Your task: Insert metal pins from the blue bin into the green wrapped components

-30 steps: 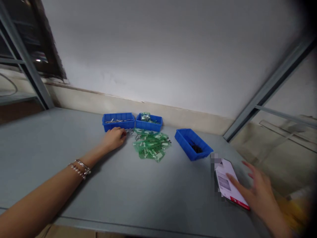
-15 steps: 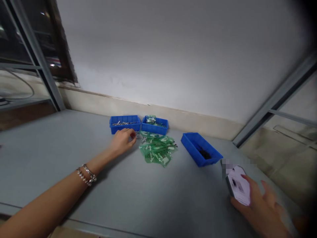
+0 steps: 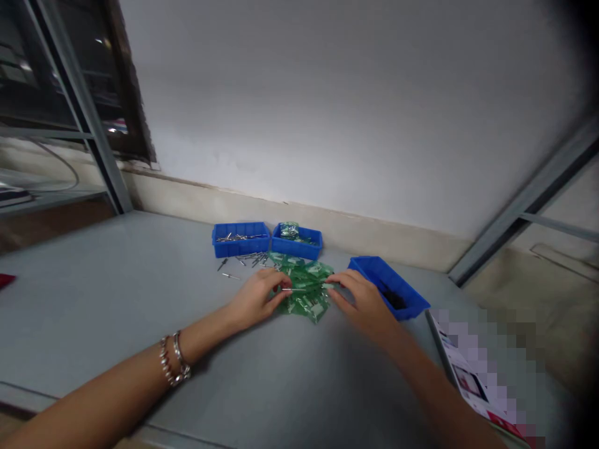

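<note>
One grey table (image 3: 299, 386) carries everything, set against a pale wall. Three blue bins on it: left bin (image 3: 241, 250) with loose metal pins, middle bin (image 3: 297, 251) just beside it with bagged green pieces, right bin (image 3: 417, 310) standing apart, skewed, dark small pieces (image 3: 396, 301) at its near end. Phone (image 3: 470, 381), partly masked by pixelation, lies near the right bin; half a second ago the right hand was on it, now no hand is. Heap of green packets (image 3: 312, 307) sits in front of the middle bin, between the two hands. Right hand (image 3: 358, 300) has come in to the heap's right side, fingertips at a packet; whether they pinch it or only touch, cannot tell. Left hand (image 3: 259, 295) has moved off the loose pins (image 3: 255, 257) by the left bin and is over the heap's left edge, thumb and fingers closed on one slim metal pin (image 3: 296, 289), pointing toward the right hand. Judgement: attention looks to have passed from phone to bench, both hands free for joint work, the pin in hand and packets within reach.
</note>
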Demonstrator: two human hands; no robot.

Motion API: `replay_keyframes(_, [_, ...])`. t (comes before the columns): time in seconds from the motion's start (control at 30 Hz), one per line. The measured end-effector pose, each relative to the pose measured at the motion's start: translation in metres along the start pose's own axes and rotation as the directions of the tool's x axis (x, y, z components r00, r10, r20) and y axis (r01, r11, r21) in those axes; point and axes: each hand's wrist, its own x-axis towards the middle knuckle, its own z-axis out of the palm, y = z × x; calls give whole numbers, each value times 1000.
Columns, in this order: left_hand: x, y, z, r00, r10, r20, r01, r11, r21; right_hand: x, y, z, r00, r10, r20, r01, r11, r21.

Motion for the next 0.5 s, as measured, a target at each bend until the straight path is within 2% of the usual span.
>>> replay_keyframes(0.1, [-1,-2,2,999,-38,39,38,999,8,-2,8,25,997,38,69,-44,995,87])
replay_keyframes(0.2, [-2,-1,6,999,-24,33,25,999,-33,-13,1,37,993,38,113,-50,993,109])
replay_keyframes(0.37, [-5,6,11,999,49,-23,-51,996,-68,-18,-16,39,996,-16,91,4,991,132])
replay_keyframes(0.5, [-3,10,10,1000,-12,-4,11,993,-113,-16,-15,36,999,-40,26,35,983,179])
